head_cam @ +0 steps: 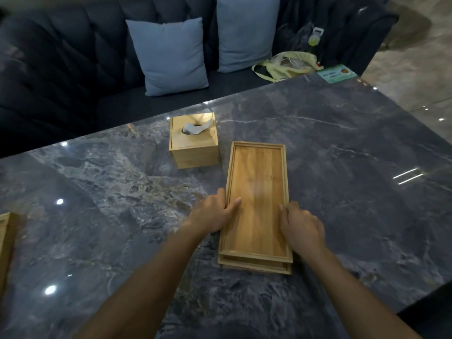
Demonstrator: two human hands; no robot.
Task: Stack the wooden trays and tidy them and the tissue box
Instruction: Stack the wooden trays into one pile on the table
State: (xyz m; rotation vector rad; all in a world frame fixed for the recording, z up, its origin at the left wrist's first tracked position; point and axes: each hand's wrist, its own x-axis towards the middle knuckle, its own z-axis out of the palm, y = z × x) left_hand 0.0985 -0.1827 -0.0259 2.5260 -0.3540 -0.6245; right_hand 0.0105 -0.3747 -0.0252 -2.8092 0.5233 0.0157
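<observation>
We see stacked wooden trays (256,204) at centre frame (smooth, rectangular, rimmed), left hand (212,212) and right hand (302,227) grasping the long edges.

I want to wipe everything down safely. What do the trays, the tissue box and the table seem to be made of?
Stacked trays: light wood, possibly bamboo, with lengthwise grain strips and a smooth satin look.
Tissue box: the same pale wood, with visible panel joints.
Table: dark grey stone or a stone-look slab, white veins, polished, since it mirrors the ceiling lights. Real marble or a printed surface cannot be told.
</observation>
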